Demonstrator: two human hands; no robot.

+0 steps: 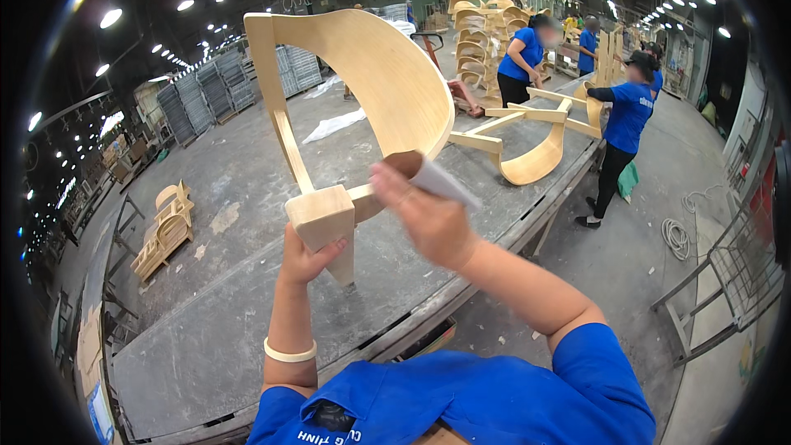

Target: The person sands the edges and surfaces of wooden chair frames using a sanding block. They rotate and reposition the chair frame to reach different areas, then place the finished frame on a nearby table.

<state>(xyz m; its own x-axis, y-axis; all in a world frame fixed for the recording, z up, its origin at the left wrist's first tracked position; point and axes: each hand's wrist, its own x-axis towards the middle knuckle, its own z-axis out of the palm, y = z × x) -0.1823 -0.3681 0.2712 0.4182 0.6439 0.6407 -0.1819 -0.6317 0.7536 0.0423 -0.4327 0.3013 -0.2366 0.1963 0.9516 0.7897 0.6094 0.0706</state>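
Observation:
A pale wooden chair frame (375,58) with a wide curved backrest stands tilted on the grey worktable (231,321) in front of me. My left hand (305,254) is closed round the thick corner block at the near end of a leg, thumb on its side. In my right hand (430,221) is a curled sheet of sandpaper (449,181), brown on the inside and whitish outside. That hand is slightly blurred and sits just right of the corner block, in front of a rail. I cannot tell whether the sandpaper touches the wood.
Another chair frame (535,161) lies farther along the table. Co-workers in blue shirts (633,115) stand at its right side and far end. Stacked curved chair parts (474,49) rise behind. More wooden parts (169,231) sit on the left floor; a metal rack (725,288) stands right.

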